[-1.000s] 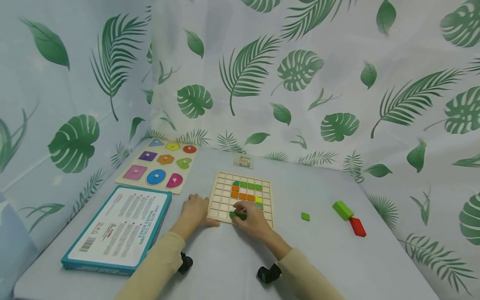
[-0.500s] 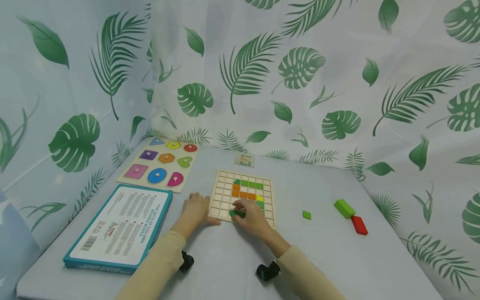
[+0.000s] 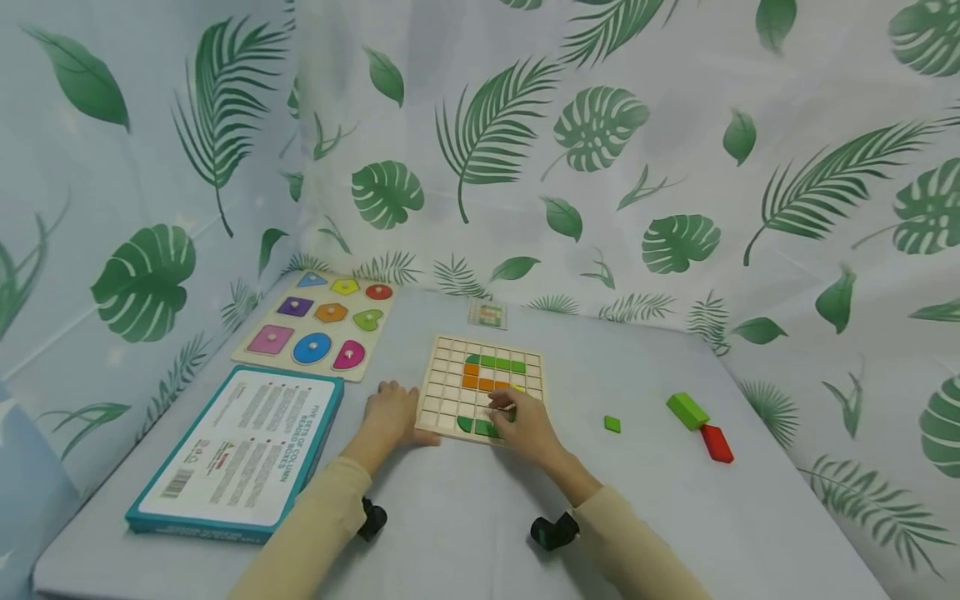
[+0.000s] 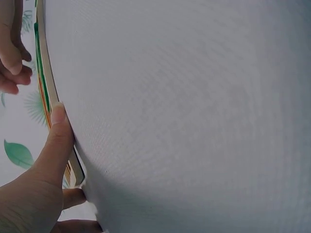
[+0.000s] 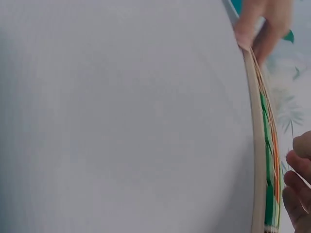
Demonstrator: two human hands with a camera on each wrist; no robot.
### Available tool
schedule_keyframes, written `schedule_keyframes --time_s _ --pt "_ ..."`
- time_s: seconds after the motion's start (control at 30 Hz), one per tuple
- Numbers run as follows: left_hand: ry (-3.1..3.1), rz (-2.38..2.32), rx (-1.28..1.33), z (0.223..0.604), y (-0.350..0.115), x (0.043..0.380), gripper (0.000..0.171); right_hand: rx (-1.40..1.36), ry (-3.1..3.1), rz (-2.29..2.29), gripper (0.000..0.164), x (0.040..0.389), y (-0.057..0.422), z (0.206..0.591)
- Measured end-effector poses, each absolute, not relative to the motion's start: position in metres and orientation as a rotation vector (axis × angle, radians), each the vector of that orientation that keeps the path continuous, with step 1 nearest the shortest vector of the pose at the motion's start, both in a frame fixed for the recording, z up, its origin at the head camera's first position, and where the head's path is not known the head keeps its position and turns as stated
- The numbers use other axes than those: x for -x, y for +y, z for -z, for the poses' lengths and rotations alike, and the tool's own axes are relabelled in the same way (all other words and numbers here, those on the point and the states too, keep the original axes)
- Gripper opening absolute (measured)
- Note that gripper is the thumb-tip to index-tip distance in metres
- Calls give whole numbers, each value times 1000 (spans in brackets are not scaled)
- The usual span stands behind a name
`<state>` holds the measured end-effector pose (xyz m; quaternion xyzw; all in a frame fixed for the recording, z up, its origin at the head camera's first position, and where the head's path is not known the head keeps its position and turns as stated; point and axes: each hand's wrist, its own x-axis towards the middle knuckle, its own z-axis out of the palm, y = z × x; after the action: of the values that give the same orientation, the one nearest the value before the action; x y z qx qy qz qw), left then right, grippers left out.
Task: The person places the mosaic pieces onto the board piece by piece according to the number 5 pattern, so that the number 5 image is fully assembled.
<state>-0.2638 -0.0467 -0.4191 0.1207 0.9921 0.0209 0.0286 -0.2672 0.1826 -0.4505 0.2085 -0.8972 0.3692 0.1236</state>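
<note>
A wooden grid board [image 3: 442, 383] lies mid-table in the head view. My left hand [image 3: 392, 414] holds its near left corner, thumb along the front edge and fingers at the left side. Over the front half of the board hovers my right hand [image 3: 523, 423], its fingers loosely bent with nothing seen between them. Under those fingertips, dark green tiles [image 3: 474, 426] form a row near the front edge. Farther back sit a green tile row [image 3: 498, 364] and orange tiles [image 3: 480, 382]; the right hand partly hides the tiles at the right. The right wrist view shows bent, bare fingertips [image 5: 291, 191] beside the board.
A teal-edged box [image 3: 240, 454] lies left of the board, with a knobbed shape puzzle [image 3: 330, 290] behind it. A small pattern card [image 3: 488, 315] is at the back. To the right are a loose green tile [image 3: 612, 424], a green block [image 3: 687, 410] and a red block [image 3: 717, 443].
My right hand has let go of a dark green tile in the front row and moved right and slightly up from it. The left hand has stayed at the corner.
</note>
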Motion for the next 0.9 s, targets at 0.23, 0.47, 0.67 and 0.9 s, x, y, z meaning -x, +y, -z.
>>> schedule_keyframes --time_s 0.23,0.47,0.67,0.9 --pt "3069 -41 -386 420 -49 263 86 -503 -2579 -1022 23 271 207 449" --pt "3063 -43 -386 420 -48 263 87 -392 -2607 -1021 23 275 228 448" --pt "3058 -37 -388 420 -48 262 88 -336 -2608 -969 24 277 246 448" --pt "3049 -39 -385 422 -47 264 88 -286 -2589 -911 24 278 271 447"
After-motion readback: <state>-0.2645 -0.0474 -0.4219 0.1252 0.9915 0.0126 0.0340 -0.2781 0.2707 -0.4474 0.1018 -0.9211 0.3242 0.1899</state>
